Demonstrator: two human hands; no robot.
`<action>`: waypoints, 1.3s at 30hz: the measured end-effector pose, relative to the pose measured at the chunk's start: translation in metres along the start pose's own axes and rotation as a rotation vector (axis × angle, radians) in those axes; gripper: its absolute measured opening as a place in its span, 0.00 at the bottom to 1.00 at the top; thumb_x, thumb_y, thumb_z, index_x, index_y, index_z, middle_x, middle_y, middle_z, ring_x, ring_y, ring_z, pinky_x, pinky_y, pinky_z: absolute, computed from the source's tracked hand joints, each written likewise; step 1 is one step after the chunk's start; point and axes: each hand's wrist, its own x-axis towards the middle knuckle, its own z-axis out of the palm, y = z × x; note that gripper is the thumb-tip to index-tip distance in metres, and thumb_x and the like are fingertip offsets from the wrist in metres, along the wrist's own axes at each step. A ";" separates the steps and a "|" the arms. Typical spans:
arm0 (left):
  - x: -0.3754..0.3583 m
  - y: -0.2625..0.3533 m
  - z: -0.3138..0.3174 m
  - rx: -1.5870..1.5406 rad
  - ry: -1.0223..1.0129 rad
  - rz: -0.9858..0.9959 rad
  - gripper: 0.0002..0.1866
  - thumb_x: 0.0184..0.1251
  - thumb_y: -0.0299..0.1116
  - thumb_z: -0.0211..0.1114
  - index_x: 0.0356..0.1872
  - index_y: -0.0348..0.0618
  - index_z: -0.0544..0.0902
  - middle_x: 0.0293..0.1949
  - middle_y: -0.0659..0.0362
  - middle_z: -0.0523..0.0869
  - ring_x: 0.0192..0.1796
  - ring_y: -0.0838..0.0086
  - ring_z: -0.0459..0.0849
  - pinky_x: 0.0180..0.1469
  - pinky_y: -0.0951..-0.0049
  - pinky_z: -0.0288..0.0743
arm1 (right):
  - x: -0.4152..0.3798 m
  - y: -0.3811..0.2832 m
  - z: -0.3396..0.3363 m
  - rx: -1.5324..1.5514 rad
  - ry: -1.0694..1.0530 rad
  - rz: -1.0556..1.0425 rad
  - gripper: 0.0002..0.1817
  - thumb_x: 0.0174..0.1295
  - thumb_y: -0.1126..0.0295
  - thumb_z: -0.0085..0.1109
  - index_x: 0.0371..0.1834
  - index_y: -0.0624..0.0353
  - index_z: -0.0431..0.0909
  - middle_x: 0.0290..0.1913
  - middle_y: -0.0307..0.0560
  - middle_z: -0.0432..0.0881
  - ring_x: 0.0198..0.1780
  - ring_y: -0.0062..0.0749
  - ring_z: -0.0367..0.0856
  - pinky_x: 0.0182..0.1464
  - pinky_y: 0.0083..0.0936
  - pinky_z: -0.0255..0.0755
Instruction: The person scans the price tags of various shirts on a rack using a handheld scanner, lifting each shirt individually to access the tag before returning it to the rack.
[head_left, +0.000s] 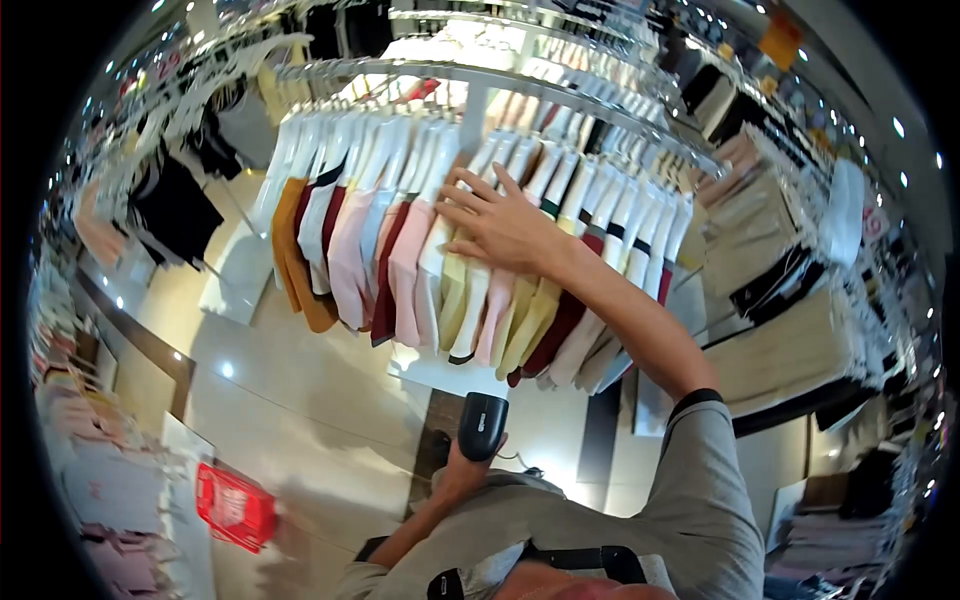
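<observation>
Garments, 1 R hand across, 1 blk device in L hand

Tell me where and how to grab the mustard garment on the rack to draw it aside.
I'd pinch the outer edge of the mustard garment low down, coming from the left of the view. It hangs lengthwise, with other coloured garments packed against its right side, while the floor shows beside its lower left edge, so fingers should fit there most easily.
</observation>
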 end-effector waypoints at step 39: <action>-0.040 0.031 0.009 0.216 -0.240 0.048 0.25 0.66 0.36 0.73 0.59 0.36 0.76 0.50 0.56 0.83 0.52 0.73 0.80 0.57 0.68 0.76 | -0.244 -0.302 0.017 1.205 0.177 0.833 0.33 0.51 0.77 0.67 0.63 0.66 0.67 0.53 0.64 0.75 0.55 0.62 0.77 0.55 0.41 0.74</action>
